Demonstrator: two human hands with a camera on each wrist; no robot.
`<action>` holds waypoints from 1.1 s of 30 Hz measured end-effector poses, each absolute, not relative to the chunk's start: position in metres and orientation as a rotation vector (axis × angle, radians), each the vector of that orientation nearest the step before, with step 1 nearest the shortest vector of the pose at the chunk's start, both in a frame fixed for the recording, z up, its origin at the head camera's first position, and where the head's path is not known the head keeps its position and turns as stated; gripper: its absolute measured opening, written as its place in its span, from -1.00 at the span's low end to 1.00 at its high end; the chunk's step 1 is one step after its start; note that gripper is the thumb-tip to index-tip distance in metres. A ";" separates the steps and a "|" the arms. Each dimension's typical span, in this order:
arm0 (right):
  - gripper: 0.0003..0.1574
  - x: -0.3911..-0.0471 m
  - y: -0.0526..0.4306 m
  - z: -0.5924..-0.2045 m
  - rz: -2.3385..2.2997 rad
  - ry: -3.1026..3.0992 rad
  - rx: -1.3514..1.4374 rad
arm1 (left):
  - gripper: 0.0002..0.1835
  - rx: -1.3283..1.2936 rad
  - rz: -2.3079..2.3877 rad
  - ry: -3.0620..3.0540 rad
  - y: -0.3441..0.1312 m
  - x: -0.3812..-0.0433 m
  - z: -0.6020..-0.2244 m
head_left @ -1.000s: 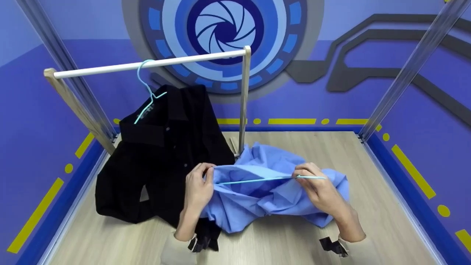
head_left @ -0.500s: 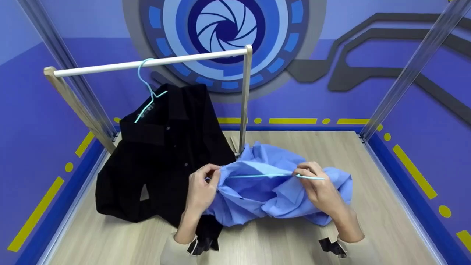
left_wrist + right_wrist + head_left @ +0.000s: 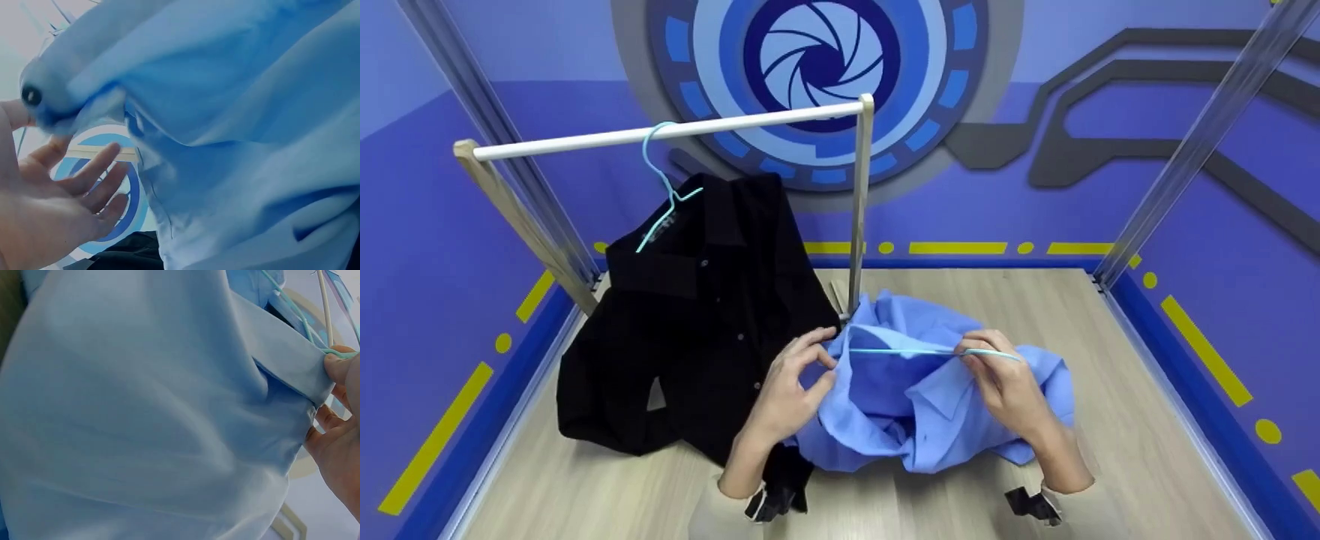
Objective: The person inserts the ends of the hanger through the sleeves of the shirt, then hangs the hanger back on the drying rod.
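Note:
A crumpled light-blue button shirt [image 3: 877,446] lies at the middle right of the table, its neck opening spread towards me. My right hand [image 3: 1011,386] pinches a thin turquoise clothes hanger [image 3: 911,352] together with the shirt's collar edge, as the right wrist view shows. One arm of that hanger runs left into the opening, where the cloth hides its end. At the left edge of the opening is my left hand [image 3: 791,394], fingers spread and loosely bent. The left wrist view has it right beside a fold with a dark button [image 3: 31,95].
A wooden rack with a white rail [image 3: 750,121] stands at the back left. From it hangs a black shirt [image 3: 712,315] on another turquoise hanger [image 3: 666,184], its lower part spread over the table [image 3: 1125,405]. Blue patterned walls enclose the sides and back.
My left hand has moved right and its fingers have loosened from the shirt's edge. The left edge of the opening has shifted right and widened. My right hand stays about where it was.

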State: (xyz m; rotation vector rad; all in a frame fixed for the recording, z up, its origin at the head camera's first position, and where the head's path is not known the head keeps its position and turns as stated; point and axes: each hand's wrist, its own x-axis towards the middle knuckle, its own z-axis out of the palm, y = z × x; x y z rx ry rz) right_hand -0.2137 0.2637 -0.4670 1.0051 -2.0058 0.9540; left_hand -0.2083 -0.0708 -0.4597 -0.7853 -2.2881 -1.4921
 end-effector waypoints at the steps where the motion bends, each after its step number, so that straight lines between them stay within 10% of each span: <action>1: -0.79 -0.214 0.263 -0.467 0.959 -2.003 1.003 | -0.92 -0.808 -1.480 -2.310 -0.071 -0.209 -0.460; 33: -0.64 -0.209 0.272 -0.468 1.793 -1.915 0.886 | -0.95 -0.975 -1.397 -2.348 -0.083 -0.217 -0.478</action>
